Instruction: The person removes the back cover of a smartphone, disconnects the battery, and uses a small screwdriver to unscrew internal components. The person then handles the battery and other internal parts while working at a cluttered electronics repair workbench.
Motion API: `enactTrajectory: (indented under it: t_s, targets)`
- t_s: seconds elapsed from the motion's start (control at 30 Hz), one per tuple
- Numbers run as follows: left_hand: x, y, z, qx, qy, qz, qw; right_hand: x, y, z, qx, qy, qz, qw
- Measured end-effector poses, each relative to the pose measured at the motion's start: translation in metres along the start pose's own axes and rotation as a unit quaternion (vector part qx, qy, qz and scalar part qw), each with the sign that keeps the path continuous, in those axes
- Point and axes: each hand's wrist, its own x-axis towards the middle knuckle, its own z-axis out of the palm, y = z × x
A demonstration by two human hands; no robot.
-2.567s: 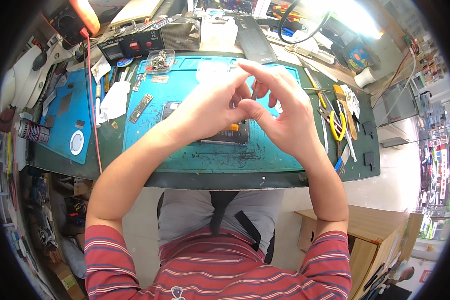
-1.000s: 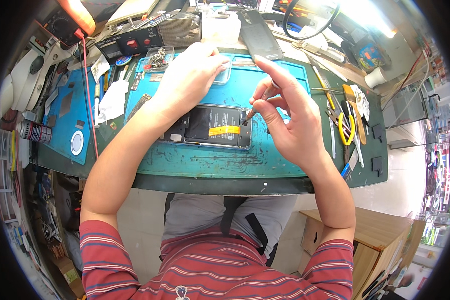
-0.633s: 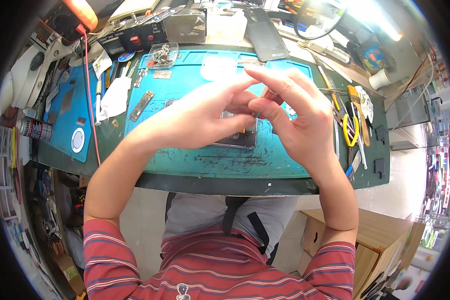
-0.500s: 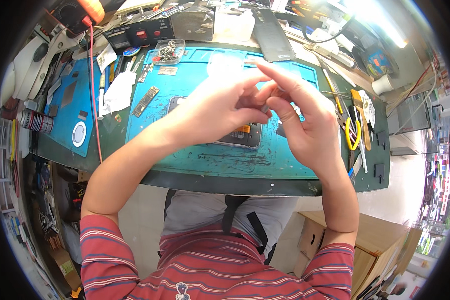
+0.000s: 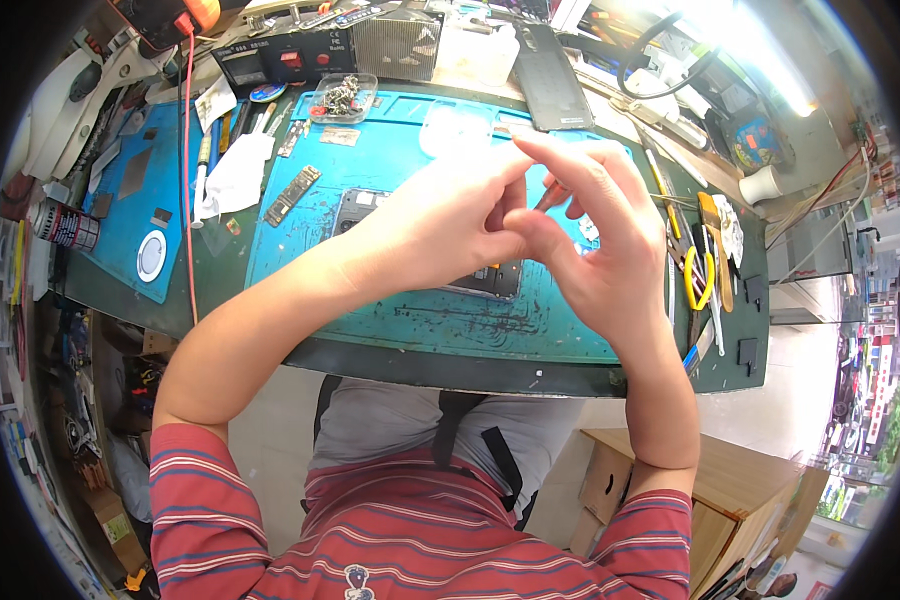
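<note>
My left hand and my right hand meet in the air above the blue work mat. The left fingers are curled, thumb against forefinger, and whatever they pinch is hidden. Thumb and forefinger of the right hand bow toward the left hand's fingertips. A small slim reddish-brown shape shows between the right fingers, too small to name. Beneath the hands lies an opened phone, mostly covered by my left hand. Left of it on the mat is a narrow circuit board.
A clear box of small metal parts stands at the mat's far left. Behind it is a black bench unit. A dark phone panel lies at the back. Yellow-handled pliers and a brush lie at right. A red cable crosses the left side.
The view has shifted slightly. My hands stay together, but the gap between the right thumb and forefinger has widened, showing the reddish-brown shape.
</note>
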Motion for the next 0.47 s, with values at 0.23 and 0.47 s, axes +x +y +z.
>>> enactTrajectory:
  t_s: [0.23, 0.47]
  targets:
    - [-0.007, -0.017, 0.003, -0.126, 0.040, 0.111, 0.985, -0.002, -0.014, 0.002, 0.120, 0.006, 0.085, 0.989]
    - [-0.009, -0.011, 0.000, -0.160, 0.006, 0.123, 0.979, -0.008, -0.007, 0.002, 0.180, -0.027, 0.132, 0.974]
